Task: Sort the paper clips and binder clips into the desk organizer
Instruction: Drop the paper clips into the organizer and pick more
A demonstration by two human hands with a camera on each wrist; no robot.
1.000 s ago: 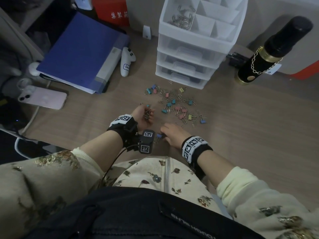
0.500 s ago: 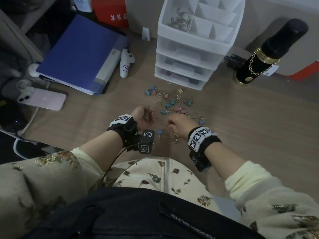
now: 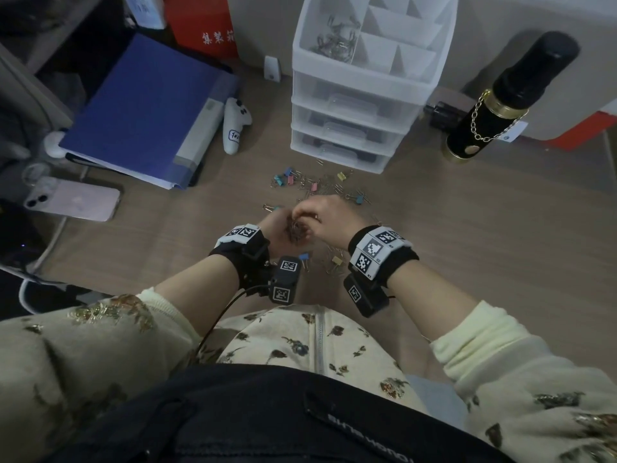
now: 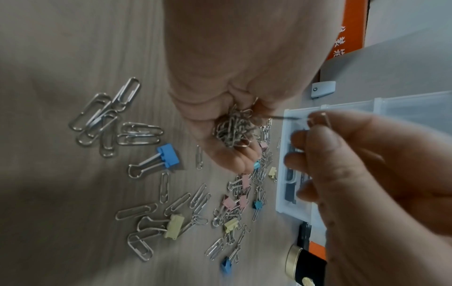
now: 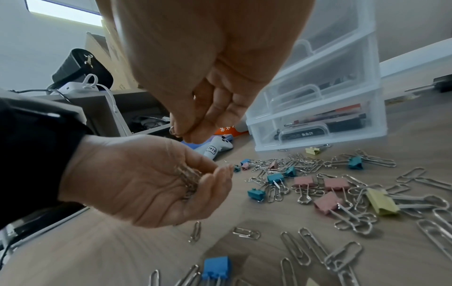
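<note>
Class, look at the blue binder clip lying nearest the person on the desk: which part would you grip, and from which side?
Grip the blue binder clip by its blue body, pinching the two flat sides from above. It lies flat on the desk with its wire handles folded out together to one side, so the body is the thickest part.

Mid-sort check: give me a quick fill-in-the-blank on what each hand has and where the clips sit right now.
1. The left hand cups a bunch of ____ clips.
2. The right hand pinches one paper clip directly above the ____ hand.
3. The desk organizer has clips in one top compartment, above ____ stacked drawers.
4. The blue binder clip lies on the ____.

Missing words: paper; left; three; desk
</note>
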